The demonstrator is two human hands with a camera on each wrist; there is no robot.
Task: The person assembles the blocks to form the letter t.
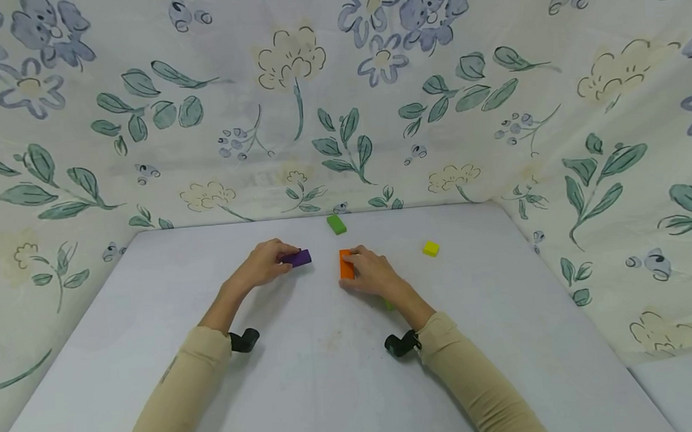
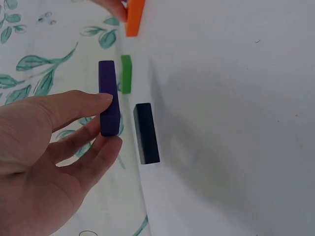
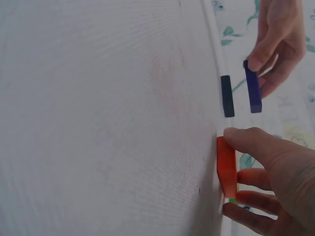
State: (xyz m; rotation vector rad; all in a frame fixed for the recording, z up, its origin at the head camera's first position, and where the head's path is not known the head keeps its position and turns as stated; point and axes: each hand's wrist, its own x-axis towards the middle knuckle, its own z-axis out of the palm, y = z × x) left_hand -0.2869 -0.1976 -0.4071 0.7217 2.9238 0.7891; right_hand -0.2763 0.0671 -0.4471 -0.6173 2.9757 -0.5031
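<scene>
My left hand (image 1: pixel 268 260) pinches a purple block (image 2: pixel 109 105) between thumb and fingers, raised above the white table. Below it a dark, nearly black block (image 2: pixel 146 133) lies on the table; in the head view the left hand hides it. To the right, my right hand (image 1: pixel 372 271) grips an orange block (image 1: pixel 346 265) by its ends, thumb at the near end and fingertips toward the far one. In the right wrist view, the orange block (image 3: pixel 227 166) is close over the table, and the left hand (image 3: pixel 280 44) with its purple block (image 3: pixel 253 88) shows beyond.
A green block (image 1: pixel 337 225) lies near the table's (image 1: pixel 308 387) back edge. Off to the right sits a small yellow block (image 1: pixel 431 249). Part of a lime-green piece (image 1: pixel 389 304) peeks out beside the right wrist. Flower-printed cloth (image 1: pixel 342 138) hangs behind the table.
</scene>
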